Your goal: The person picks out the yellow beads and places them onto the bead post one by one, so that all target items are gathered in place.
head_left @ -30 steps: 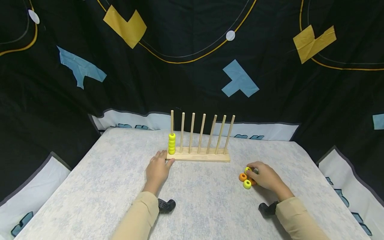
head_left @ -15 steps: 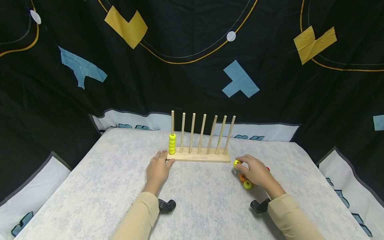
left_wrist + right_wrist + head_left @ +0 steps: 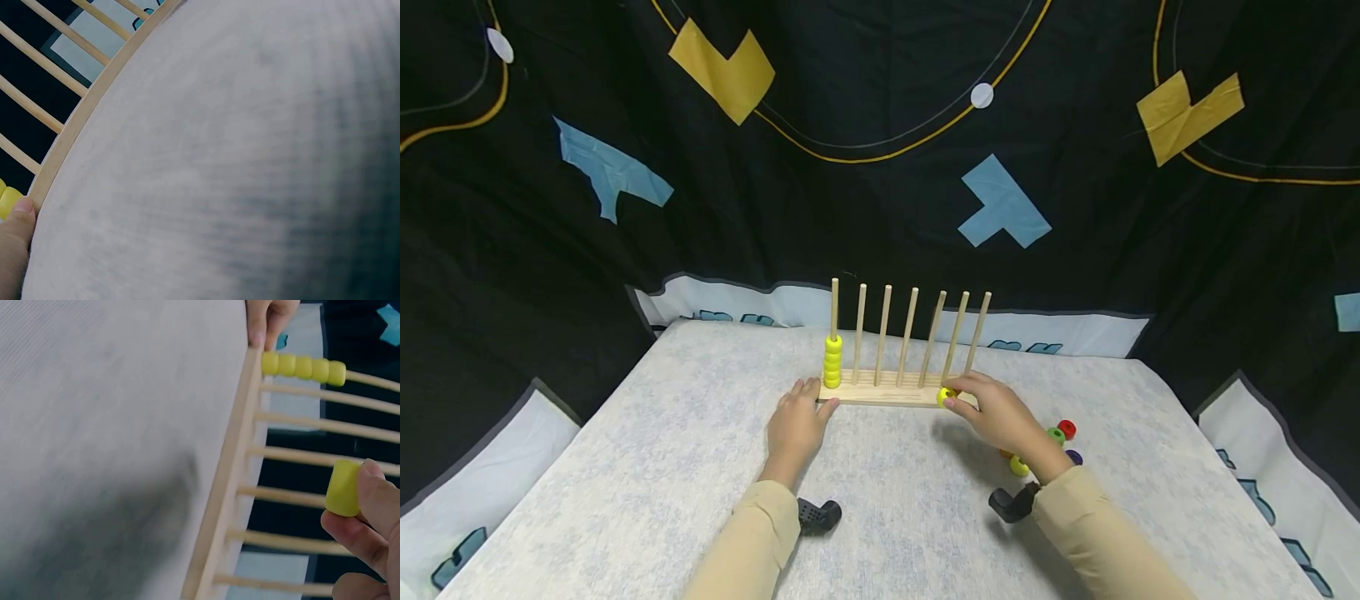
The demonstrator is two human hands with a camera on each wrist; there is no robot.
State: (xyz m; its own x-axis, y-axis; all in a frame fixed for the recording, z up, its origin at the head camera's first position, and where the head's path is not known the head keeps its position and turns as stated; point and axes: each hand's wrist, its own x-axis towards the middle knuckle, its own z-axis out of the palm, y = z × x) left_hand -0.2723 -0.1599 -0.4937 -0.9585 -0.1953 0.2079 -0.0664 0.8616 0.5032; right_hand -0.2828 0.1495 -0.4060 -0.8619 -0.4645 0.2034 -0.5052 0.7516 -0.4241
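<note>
A wooden abacus (image 3: 883, 393) with a row of upright pegs stands towards the back of the table. Several yellow beads (image 3: 832, 362) are stacked on its leftmost peg. My left hand (image 3: 793, 433) holds the left end of the base, with the thumb (image 3: 22, 215) at its front edge. Between thumb and fingers, my right hand (image 3: 1000, 414) pinches one yellow bead (image 3: 342, 487). That bead is off the pegs, in front of the right part of the base. In the right wrist view it overlaps a bare peg.
Loose beads lie on the table by my right wrist: red (image 3: 1067, 429), green (image 3: 1056, 436), purple (image 3: 1073, 457) and yellow (image 3: 1018, 466), with orange partly hidden. A dark cloth (image 3: 880, 225) hangs behind the table (image 3: 700, 400).
My right hand has lifted the yellow bead out of the loose group and carried it left and away from me to the abacus. The left hand has stayed on the base.
</note>
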